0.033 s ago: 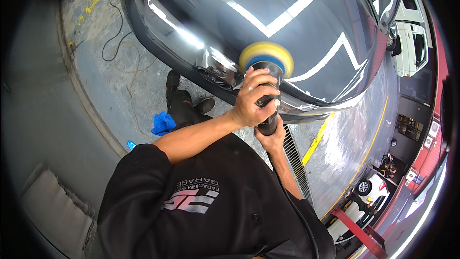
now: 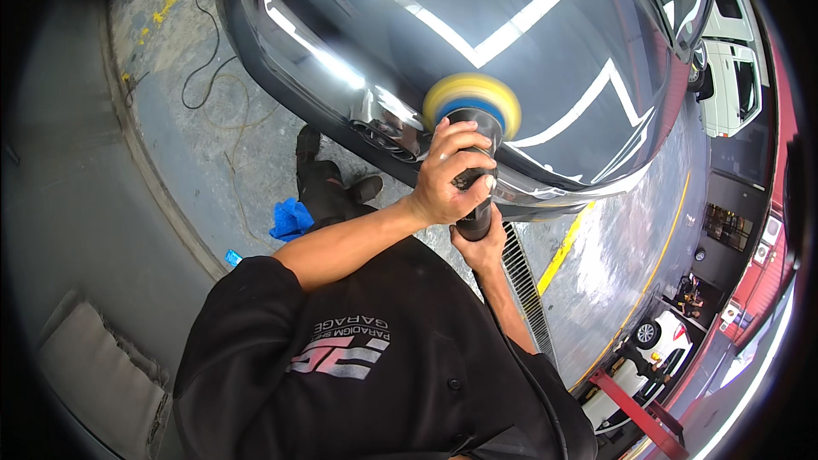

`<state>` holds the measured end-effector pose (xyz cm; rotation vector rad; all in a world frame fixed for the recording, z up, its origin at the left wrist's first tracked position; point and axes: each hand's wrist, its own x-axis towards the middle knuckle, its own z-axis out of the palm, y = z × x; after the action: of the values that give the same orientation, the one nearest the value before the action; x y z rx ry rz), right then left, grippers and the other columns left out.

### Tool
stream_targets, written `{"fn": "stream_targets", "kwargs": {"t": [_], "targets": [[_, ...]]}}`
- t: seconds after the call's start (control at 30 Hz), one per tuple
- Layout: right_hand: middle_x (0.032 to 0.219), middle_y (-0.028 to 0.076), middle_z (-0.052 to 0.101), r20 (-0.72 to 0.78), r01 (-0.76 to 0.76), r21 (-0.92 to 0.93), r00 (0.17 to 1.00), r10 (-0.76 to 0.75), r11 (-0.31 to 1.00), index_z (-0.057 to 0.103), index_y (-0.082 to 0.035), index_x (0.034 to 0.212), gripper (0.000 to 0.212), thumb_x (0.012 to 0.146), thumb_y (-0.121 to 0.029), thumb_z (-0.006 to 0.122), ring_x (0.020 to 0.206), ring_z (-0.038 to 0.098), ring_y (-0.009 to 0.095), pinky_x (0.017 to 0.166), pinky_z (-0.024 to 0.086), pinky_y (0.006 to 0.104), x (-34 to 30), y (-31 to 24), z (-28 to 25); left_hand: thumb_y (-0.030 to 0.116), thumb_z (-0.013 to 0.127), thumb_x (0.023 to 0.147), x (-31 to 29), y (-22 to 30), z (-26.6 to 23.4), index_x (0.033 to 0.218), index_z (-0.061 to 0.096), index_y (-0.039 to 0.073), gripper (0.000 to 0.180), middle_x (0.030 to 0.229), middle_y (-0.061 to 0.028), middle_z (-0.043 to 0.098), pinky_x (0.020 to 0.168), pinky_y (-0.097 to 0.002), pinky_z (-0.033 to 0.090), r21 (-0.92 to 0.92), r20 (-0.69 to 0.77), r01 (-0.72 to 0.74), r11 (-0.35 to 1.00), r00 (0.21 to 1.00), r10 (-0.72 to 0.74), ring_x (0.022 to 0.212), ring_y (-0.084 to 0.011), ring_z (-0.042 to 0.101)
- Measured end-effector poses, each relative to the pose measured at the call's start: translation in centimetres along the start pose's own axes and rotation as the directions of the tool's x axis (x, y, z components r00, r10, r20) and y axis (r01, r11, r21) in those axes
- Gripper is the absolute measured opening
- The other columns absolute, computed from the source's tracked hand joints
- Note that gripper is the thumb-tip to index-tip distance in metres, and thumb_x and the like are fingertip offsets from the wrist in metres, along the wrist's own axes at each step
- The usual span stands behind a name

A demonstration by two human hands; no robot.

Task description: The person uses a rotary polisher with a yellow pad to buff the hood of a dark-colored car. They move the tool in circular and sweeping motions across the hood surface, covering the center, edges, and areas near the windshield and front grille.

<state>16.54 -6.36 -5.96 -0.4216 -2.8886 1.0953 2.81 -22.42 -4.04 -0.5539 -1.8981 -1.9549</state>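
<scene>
A black handheld polisher with a blue backing plate and a round yellow foam pad stands against the front of a dark grey car. The pad looks smeared, as if spinning, on the bonnet edge beside the headlight. My left hand wraps over the polisher's body just behind the pad. Lower down, my right hand grips the rear end of the same tool. A black power cord trails down from there past my body. White tape marks angled shapes on the bonnet.
A blue cloth hangs by my leg. Cords and a thin hose lie on the grey floor at left. A drain grate runs at my right. White vehicles and a red lift post stand farther right.
The polisher and both hands have shifted very slightly to the left. My grip is unchanged.
</scene>
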Motion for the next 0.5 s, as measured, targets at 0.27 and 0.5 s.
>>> {"fn": "stream_targets", "kwargs": {"t": [0.27, 0.5], "targets": [[0.111, 0.021, 0.069, 0.047, -0.044, -0.027, 0.998, 0.045, 0.999, 0.052, -0.003, 0.133, 0.081, 0.064, -0.024, 0.089, 0.1, 0.07, 0.038, 0.087, 0.056, 0.0437, 2.0, -5.3, 2.7, 0.015, 0.071, 0.081, 2.8, -1.5, -4.7, 0.092, 0.071, 0.008, 0.014, 0.113, -0.0106, 0.068, 0.115, -0.0508, 0.033, 0.025, -0.046, -0.014, 1.0, 0.999, 0.015, 0.124, -0.0342, 0.058], [0.115, 0.022, 0.068, 0.059, -0.049, -0.088, 0.997, 0.054, 0.995, 0.05, -0.005, 0.135, 0.084, 0.064, -0.026, 0.089, 0.104, 0.069, 0.04, 0.089, 0.055, 0.0454, 3.8, -8.8, 5.1, 0.014, 0.07, 0.08, 5.6, -2.9, -8.8, 0.091, 0.071, 0.008, 0.013, 0.113, -0.0106, 0.068, 0.113, -0.0513, 0.036, 0.02, -0.082, -0.017, 1.0, 0.996, 0.019, 0.121, -0.035, 0.06]]}}
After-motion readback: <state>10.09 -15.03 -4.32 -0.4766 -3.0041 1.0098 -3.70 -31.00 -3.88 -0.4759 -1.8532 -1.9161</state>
